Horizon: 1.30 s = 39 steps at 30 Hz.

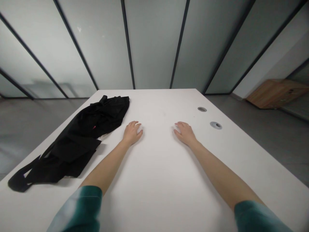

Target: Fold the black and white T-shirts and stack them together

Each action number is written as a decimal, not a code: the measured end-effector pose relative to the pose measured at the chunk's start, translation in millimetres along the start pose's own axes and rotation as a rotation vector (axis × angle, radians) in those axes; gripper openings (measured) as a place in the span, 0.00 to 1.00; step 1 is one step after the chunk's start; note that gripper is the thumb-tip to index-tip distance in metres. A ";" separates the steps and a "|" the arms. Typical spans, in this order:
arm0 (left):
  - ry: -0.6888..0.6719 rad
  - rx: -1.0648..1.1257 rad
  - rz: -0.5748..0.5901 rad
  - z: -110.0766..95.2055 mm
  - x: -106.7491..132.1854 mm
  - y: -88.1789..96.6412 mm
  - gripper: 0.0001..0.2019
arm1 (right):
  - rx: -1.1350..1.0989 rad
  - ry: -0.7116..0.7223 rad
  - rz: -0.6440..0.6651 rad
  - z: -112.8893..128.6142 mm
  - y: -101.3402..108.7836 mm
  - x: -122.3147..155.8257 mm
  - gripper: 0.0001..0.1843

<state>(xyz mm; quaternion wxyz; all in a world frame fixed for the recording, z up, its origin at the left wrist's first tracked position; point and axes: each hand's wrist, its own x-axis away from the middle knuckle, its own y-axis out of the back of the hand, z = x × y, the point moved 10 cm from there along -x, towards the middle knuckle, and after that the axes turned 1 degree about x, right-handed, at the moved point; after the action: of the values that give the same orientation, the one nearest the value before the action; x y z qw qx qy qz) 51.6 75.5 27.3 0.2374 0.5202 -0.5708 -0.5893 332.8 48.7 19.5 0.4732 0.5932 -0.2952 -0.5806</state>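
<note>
the left hand [132,133] and right hand [185,133] rest open and empty on the white table [159,170], fingers lightly curled, with a crumpled black cloth [74,145] lying near the left hand

Tie-dyed fabric in deep teal-green bleeding into pale grey-white covers both arms of a person at work. The left sleeve [80,207] carries a broad pale streak through the teal, while the right sleeve [256,217] runs mostly teal, paling toward its outer edge. Both sleeves look soft and loose, their hems blurred. Beyond them the left forearm [103,167] and right forearm [222,175] are bare, as are the left hand [132,133] and right hand [185,133].
</note>
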 end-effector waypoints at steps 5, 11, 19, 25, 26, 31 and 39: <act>0.026 -0.074 0.106 2.1 2.8 -8.2 0.24 | 0.039 -0.017 0.124 -2.4 -12.9 -0.5 0.25; 0.060 -0.126 0.247 1.8 5.6 -18.8 0.31 | 0.077 -0.044 0.295 -0.4 -27.4 2.4 0.33; 0.066 -0.130 0.398 1.5 9.7 -32.4 0.41 | 0.112 -0.083 0.415 2.7 -35.3 7.6 0.41; 0.081 -0.129 0.441 1.6 11.3 -35.0 0.45 | 0.125 -0.057 0.474 7.3 -38.6 9.7 0.45; 0.083 -0.129 0.446 1.6 11.5 -35.3 0.46 | 0.128 -0.060 0.485 7.4 -38.7 9.8 0.46; 0.089 -0.131 0.468 2.1 12.1 -37.0 0.46 | 0.140 -0.077 0.544 8.4 -38.8 10.7 0.48; 0.077 -0.117 0.456 2.8 12.0 -39.7 0.46 | 0.121 -0.071 0.530 8.6 -38.8 11.2 0.48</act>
<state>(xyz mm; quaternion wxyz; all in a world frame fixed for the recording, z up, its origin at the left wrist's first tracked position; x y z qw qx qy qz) 57.4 75.6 -13.9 0.4158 0.3851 -0.6290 -0.5321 318.5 51.4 -19.1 0.5617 0.5016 -0.4908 -0.4382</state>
